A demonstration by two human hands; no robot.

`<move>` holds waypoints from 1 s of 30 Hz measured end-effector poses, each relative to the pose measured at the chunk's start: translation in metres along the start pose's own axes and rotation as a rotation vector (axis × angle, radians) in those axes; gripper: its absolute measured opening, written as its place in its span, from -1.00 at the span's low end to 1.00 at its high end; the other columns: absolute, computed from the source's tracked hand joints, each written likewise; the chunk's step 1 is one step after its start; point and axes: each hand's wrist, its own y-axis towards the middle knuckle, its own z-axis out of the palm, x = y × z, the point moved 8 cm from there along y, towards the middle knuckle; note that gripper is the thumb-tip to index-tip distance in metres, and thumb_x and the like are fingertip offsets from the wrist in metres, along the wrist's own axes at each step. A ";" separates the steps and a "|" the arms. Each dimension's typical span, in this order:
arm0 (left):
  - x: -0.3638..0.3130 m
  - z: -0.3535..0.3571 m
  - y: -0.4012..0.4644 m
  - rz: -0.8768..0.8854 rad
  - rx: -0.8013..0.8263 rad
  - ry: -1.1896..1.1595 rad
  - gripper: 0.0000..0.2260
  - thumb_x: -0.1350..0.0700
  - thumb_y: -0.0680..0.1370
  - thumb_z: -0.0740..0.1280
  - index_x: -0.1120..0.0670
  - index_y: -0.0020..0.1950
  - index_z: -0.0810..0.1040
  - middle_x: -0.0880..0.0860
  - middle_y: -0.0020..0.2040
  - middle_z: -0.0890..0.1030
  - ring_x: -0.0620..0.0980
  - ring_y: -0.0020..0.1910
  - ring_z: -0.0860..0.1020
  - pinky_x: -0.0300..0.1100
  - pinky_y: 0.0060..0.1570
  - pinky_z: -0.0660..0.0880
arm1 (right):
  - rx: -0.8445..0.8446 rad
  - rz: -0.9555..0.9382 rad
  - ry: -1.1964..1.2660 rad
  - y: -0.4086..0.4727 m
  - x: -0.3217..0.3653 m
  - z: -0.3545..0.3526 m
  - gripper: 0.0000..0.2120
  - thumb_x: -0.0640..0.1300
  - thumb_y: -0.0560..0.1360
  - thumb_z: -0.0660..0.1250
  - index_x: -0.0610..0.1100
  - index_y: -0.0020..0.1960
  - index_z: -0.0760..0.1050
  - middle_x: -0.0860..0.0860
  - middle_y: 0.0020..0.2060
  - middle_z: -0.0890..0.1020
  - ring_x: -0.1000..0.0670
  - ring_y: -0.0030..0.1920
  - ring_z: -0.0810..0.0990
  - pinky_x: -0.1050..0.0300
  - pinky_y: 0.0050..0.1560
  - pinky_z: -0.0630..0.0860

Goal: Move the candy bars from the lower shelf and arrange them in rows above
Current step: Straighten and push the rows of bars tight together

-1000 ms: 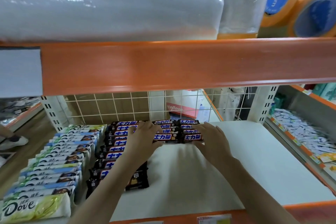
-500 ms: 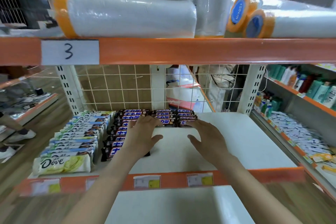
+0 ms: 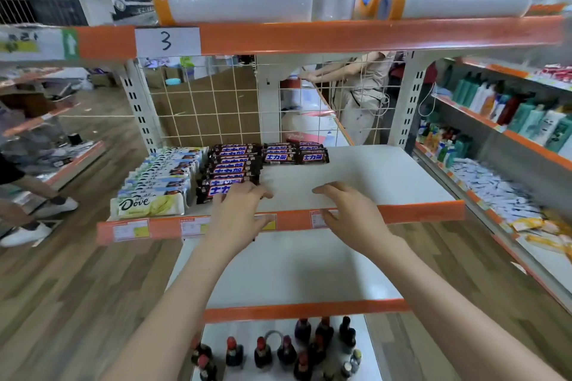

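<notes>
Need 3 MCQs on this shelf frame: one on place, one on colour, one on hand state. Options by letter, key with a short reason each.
1. Where do the Dove bars lie against the dark candy bars?
A. to their left
B. to their right
C. on the shelf above

2. What colour is the front edge of the shelf holding the candy?
A. blue
B. orange
C. green

3. What is the right hand doing?
A. gripping a bottle
B. holding a Dove bar
C. open, holding nothing

Key:
1 A, the white Dove row sits left of the dark rows.
2 B, the price-tag strip is orange.
3 C, its fingers are spread over the shelf edge; the left hand is also empty, fingertips by the nearest dark bar.
</notes>
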 end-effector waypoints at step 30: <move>0.050 0.059 -0.164 -0.198 0.150 -0.083 -0.70 -0.08 0.49 0.32 -0.10 0.21 0.46 -0.09 0.13 0.48 -0.07 0.21 0.36 -0.08 0.13 0.22 | 0.298 -0.017 0.112 -0.130 0.051 0.116 -0.66 -0.16 0.52 0.27 0.00 0.29 0.44 0.04 0.21 0.51 -0.03 0.18 0.49 -0.01 0.08 0.48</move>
